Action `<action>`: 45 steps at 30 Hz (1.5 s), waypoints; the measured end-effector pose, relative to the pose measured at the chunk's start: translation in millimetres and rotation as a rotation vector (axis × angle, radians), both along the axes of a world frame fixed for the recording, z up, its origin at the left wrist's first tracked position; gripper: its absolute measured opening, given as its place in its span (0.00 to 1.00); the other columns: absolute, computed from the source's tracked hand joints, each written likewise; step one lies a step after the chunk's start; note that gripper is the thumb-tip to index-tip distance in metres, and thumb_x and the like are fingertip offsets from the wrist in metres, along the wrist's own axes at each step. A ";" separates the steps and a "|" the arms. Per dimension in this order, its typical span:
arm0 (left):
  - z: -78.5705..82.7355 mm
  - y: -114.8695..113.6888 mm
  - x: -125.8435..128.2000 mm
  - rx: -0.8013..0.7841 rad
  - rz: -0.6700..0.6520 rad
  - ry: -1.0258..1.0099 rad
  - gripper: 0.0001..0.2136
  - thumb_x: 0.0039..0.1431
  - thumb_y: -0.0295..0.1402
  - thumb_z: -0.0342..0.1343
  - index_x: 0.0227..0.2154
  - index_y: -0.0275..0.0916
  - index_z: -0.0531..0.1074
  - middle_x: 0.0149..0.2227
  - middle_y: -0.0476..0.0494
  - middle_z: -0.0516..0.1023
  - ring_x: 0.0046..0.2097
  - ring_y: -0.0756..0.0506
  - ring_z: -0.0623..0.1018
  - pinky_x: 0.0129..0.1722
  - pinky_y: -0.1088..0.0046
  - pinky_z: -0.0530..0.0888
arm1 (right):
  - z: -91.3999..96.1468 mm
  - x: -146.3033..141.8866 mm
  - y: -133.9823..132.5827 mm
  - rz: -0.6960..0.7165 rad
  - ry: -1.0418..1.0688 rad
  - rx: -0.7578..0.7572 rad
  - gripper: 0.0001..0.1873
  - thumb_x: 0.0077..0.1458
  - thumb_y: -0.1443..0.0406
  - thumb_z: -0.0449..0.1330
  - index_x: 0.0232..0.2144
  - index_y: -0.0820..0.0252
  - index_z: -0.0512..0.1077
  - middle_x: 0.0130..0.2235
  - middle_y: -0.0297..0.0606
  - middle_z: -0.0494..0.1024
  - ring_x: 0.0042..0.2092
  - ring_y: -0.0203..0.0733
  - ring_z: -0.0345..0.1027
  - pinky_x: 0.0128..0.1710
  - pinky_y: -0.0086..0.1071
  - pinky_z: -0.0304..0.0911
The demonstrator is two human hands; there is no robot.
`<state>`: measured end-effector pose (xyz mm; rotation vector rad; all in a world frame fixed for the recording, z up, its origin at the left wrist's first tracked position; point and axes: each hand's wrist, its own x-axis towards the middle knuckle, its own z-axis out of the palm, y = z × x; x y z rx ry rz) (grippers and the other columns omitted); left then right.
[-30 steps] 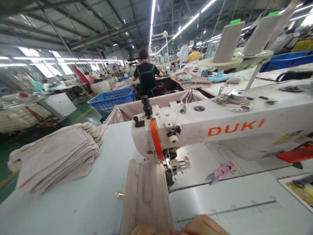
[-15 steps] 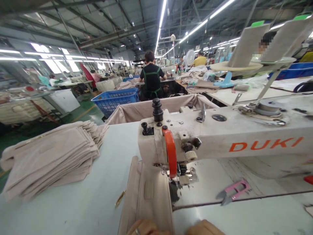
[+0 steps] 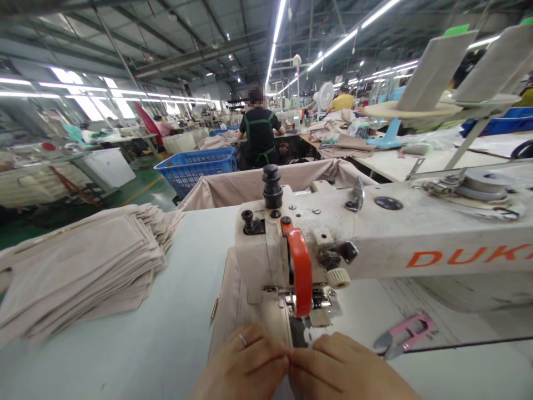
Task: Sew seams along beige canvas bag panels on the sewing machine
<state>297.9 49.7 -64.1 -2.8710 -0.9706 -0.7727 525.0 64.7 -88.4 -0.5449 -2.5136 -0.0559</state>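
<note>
A beige fabric piece (image 3: pixel 234 303) lies under the head of a white sewing machine (image 3: pixel 258 250). A gold zipper pull (image 3: pixel 215 309) shows at its left edge. My left hand (image 3: pixel 245 361), with a ring on one finger, rests on the near part of the piece, fingers closed in a pinch at its right edge. Meeting it fingertip to fingertip, my right hand (image 3: pixel 343 366) is also closed on that edge. Both hands sit just in front of the presser foot area, below the orange guard (image 3: pixel 301 272). The pinched cloth is mostly hidden by the fingers.
Pink-handled thread snips (image 3: pixel 410 336) lie on the machine bed at right. A stack of beige fabric pieces (image 3: pixel 91 272) is on the table at left. Behind the machine are a cloth-lined bin (image 3: pixel 233 189) and a blue basket (image 3: pixel 195 166). A co-worker (image 3: pixel 260 130) sits ahead, back turned.
Both hands have come forward into view and together at the fabric's right edge. The fabric piece has moved farther under the machine head, away from me.
</note>
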 end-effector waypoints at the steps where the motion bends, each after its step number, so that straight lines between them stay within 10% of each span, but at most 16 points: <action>1: 0.6 2.2 0.1 -0.015 -0.003 -0.001 0.11 0.69 0.26 0.47 0.39 0.41 0.76 0.38 0.47 0.83 0.37 0.49 0.81 0.38 0.77 0.80 | -0.2 -0.8 3.0 -0.006 -0.018 0.003 0.06 0.65 0.71 0.58 0.41 0.60 0.74 0.39 0.31 0.81 0.33 0.39 0.70 0.28 0.33 0.66; 17: -2.4 42.4 -1.3 -0.015 0.176 -0.008 0.15 0.69 0.25 0.44 0.36 0.42 0.76 0.36 0.49 0.83 0.38 0.47 0.82 0.41 0.71 0.79 | 27.6 -11.0 21.6 -0.208 -0.133 -0.443 0.15 0.50 0.72 0.56 0.40 0.62 0.76 0.43 0.48 0.80 0.48 0.55 0.75 0.49 0.47 0.73; 33: -5.9 55.6 -2.9 -0.071 0.271 -0.008 0.14 0.65 0.23 0.49 0.29 0.41 0.77 0.31 0.47 0.82 0.37 0.45 0.82 0.39 0.70 0.78 | 27.6 -15.2 20.3 -0.268 -0.181 -0.450 0.08 0.54 0.70 0.55 0.28 0.60 0.74 0.48 0.49 0.78 0.46 0.57 0.75 0.43 0.50 0.74; 45: 10.0 40.2 10.7 -0.213 0.382 -0.018 0.10 0.62 0.24 0.53 0.32 0.42 0.78 0.33 0.48 0.84 0.36 0.43 0.82 0.36 0.70 0.78 | 24.9 -13.4 18.7 -0.306 -0.150 -0.520 0.12 0.55 0.69 0.55 0.38 0.58 0.77 0.45 0.45 0.78 0.46 0.54 0.73 0.46 0.46 0.71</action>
